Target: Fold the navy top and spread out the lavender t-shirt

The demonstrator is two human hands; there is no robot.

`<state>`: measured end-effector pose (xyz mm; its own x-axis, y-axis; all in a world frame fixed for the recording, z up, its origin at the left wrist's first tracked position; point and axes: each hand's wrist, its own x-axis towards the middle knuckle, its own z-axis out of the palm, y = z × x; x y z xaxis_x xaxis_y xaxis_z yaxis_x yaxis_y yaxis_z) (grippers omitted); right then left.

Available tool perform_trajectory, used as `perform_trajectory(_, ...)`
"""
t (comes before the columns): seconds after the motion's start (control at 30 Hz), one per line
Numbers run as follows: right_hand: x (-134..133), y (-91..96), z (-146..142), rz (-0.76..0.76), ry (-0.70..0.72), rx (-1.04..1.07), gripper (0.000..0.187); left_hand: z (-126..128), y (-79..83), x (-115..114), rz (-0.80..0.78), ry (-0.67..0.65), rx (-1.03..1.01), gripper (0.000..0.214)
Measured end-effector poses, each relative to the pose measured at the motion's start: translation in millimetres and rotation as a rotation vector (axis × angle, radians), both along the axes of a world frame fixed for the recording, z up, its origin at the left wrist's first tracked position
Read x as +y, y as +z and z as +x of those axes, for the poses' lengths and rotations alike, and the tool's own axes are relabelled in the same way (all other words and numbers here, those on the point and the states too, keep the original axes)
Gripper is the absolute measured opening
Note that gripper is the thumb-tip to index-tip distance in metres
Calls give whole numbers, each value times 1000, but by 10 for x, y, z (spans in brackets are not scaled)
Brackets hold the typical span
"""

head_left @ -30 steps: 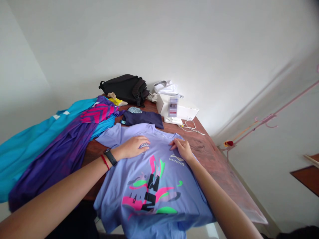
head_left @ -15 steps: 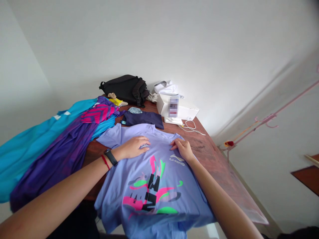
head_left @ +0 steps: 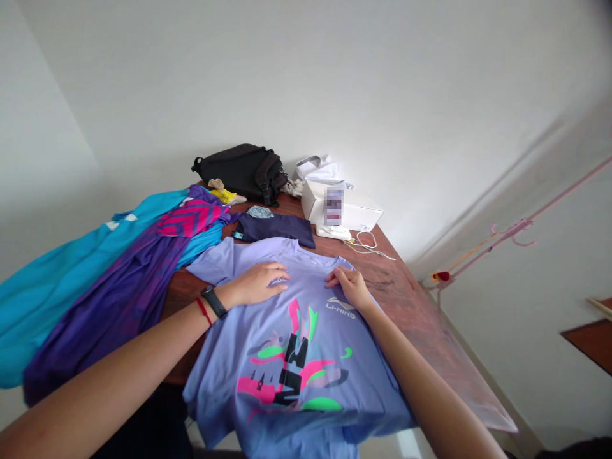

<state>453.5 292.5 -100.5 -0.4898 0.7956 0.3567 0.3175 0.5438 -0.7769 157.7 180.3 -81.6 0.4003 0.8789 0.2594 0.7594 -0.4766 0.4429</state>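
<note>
A lavender T-shirt with a pink, green and black print lies front side up, its collar pointing to the far side and its hem hanging over the near table edge. My left hand, with a dark watch and a red cord at the wrist, rests flat on the upper left chest, fingers stretched out and partly covering a small emblem. On the other side of the chest, just above the white logo, my right hand has its fingers bent and closed on the fabric; its fingertips are partly hidden.
Blue and purple clothes drape off the left side of the wooden table. Behind the shirt lies a folded navy garment. A black backpack, a white box and a white cable are further back.
Both hands stay in nearly the same places on the T-shirt. The whole view has shifted very slightly.
</note>
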Motion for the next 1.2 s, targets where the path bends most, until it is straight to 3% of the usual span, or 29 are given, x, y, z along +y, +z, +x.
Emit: perform_trajectory(1.2,5,-8,-11,-13,19,-1,61,-7,-5,14,-9,-1,8,33)
